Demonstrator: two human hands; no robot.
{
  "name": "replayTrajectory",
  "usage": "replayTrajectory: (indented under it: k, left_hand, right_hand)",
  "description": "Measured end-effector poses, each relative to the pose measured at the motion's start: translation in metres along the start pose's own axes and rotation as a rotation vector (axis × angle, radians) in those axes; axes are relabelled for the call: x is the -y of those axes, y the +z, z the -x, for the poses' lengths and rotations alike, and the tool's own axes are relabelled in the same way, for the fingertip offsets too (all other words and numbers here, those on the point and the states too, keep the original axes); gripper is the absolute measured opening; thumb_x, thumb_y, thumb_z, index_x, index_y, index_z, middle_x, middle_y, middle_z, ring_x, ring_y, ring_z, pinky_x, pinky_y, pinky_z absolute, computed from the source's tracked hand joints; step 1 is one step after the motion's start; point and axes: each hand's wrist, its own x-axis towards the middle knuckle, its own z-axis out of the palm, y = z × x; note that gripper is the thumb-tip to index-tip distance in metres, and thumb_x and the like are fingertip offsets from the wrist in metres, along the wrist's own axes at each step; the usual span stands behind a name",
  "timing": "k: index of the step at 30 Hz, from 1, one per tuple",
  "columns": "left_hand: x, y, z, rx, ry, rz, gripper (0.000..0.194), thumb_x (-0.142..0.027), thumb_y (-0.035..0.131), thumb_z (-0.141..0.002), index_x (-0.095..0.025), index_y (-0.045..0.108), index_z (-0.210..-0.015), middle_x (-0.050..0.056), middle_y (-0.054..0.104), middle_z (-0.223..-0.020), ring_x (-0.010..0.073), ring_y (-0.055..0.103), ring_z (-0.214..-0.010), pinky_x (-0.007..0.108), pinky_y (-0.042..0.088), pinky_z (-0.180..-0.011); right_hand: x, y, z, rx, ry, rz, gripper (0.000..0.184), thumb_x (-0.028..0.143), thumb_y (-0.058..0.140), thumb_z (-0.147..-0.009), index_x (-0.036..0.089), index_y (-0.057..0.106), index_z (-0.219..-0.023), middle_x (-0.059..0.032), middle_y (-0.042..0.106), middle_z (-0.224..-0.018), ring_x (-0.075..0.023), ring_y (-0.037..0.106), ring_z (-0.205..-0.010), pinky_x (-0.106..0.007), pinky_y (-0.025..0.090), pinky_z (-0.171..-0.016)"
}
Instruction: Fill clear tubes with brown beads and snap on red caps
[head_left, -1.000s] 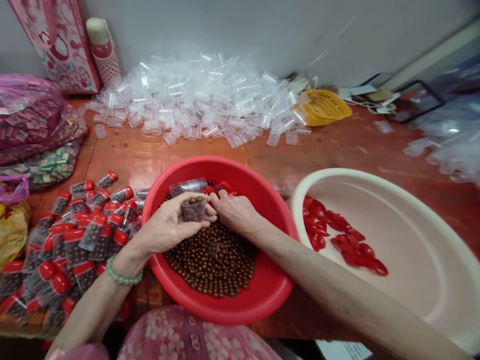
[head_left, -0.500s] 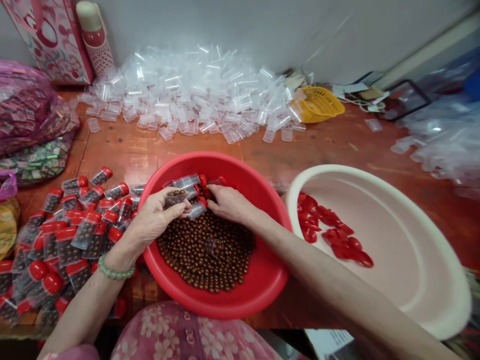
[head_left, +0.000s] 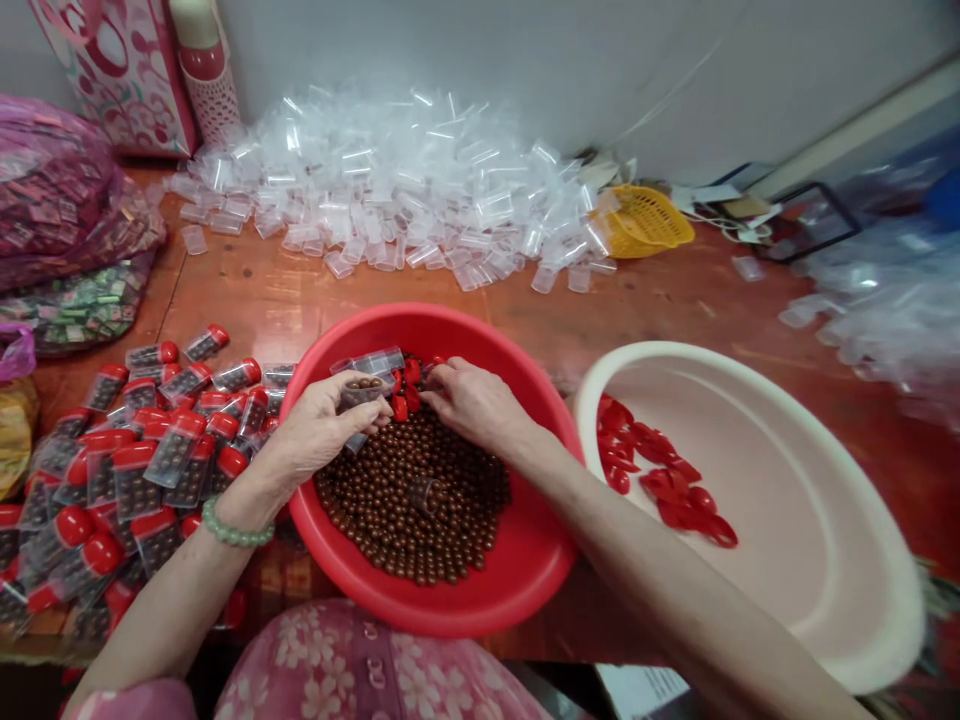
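Observation:
My left hand [head_left: 326, 420] is closed around a small clear plastic container [head_left: 361, 392], its open end up and brown balls inside. Below it, a red basin [head_left: 544, 500] holds a heap of shiny brown balls [head_left: 420, 500]. Over the far part of the basin, my right hand [head_left: 480, 400] has its fingers drawn together, with a red cap [head_left: 438, 361] partly hidden at the fingertips. Between my hands lie several red caps [head_left: 411, 372] and clear containers [head_left: 379, 361]. Another small clear container [head_left: 427, 494] rests on the balls.
Filled, red-capped containers [head_left: 176, 447] are piled on the left of the table. At right stands a cream basin [head_left: 787, 440] with red caps [head_left: 675, 480]. Clear containers [head_left: 405, 190] are heaped along the wall beside a yellow basket [head_left: 649, 222]. Purple bags [head_left: 60, 200] lie far left.
My right hand has moved slightly right and up, away from the containers by my left hand. The left hand still holds its container, shifted slightly right. The view has shifted slightly.

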Motion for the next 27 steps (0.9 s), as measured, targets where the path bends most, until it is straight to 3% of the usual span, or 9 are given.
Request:
replayTrajectory:
  k: [5, 9, 15, 20, 23, 27]
  left_hand:
    - [-0.007, 0.003, 0.013, 0.044, 0.054, -0.006, 0.022, -0.022, 0.063, -0.081, -0.012, 0.060, -0.101, 0.002, 0.065, -0.084, 0.0106, 0.059, -0.076, 0.026, 0.046, -0.076]
    - [-0.012, 0.007, 0.022, 0.108, 0.084, -0.073, 0.022, -0.022, 0.062, -0.080, -0.014, 0.061, -0.101, 0.003, 0.065, -0.088, 0.0122, 0.058, -0.083, 0.027, 0.044, -0.081]
    - [-0.006, 0.008, 0.016, -0.002, 0.024, -0.107, 0.020, -0.024, 0.063, -0.079, -0.014, 0.060, -0.096, 0.002, 0.063, -0.085, 0.0121, 0.056, -0.079, 0.027, 0.042, -0.076]
    - [-0.005, 0.019, 0.013, -0.085, 0.015, -0.108, 0.016, -0.020, 0.067, -0.075, -0.014, 0.060, -0.088, -0.001, 0.062, -0.079, 0.0105, 0.055, -0.072, 0.026, 0.043, -0.075]
    - [-0.005, 0.027, 0.013, -0.121, 0.045, -0.139, 0.017, -0.018, 0.070, -0.071, -0.014, 0.061, -0.085, 0.000, 0.064, -0.081, 0.0119, 0.058, -0.076, 0.028, 0.044, -0.079]
    - [-0.002, 0.033, 0.015, -0.191, 0.073, -0.127, 0.022, -0.020, 0.074, -0.068, -0.015, 0.059, -0.082, 0.000, 0.065, -0.081, 0.0128, 0.059, -0.077, 0.028, 0.045, -0.079]
  right_hand:
    - [0.028, 0.017, -0.001, 0.043, -0.033, -0.108, 0.023, 0.030, 0.060, -0.085, 0.016, 0.058, -0.104, -0.0121, 0.068, -0.091, -0.0262, 0.065, -0.085, -0.031, 0.042, -0.072]
    - [0.025, 0.025, -0.009, 0.048, -0.040, -0.295, 0.021, 0.022, 0.062, -0.079, 0.017, 0.056, -0.099, -0.0058, 0.065, -0.079, -0.0211, 0.062, -0.075, -0.029, 0.042, -0.068]
    - [0.000, 0.012, 0.004, 0.098, -0.065, -0.754, 0.027, 0.033, 0.062, -0.076, 0.018, 0.053, -0.097, 0.0025, 0.057, -0.071, -0.0121, 0.055, -0.062, -0.026, 0.046, -0.060]
    - [0.008, -0.001, 0.027, 0.058, -0.064, -1.495, 0.039, 0.033, 0.078, -0.060, 0.021, 0.057, -0.091, 0.0035, 0.060, -0.077, -0.0101, 0.056, -0.063, -0.025, 0.047, -0.062]
    - [0.022, -0.002, 0.035, 0.005, -0.096, -1.637, 0.037, 0.030, 0.081, -0.055, 0.022, 0.058, -0.083, 0.0032, 0.063, -0.076, -0.0127, 0.060, -0.069, -0.028, 0.050, -0.070]
    - [0.036, 0.004, 0.038, -0.100, -0.089, -1.666, 0.037, 0.032, 0.084, -0.054, 0.023, 0.059, -0.080, 0.0031, 0.065, -0.073, -0.0145, 0.062, -0.069, -0.029, 0.051, -0.070]
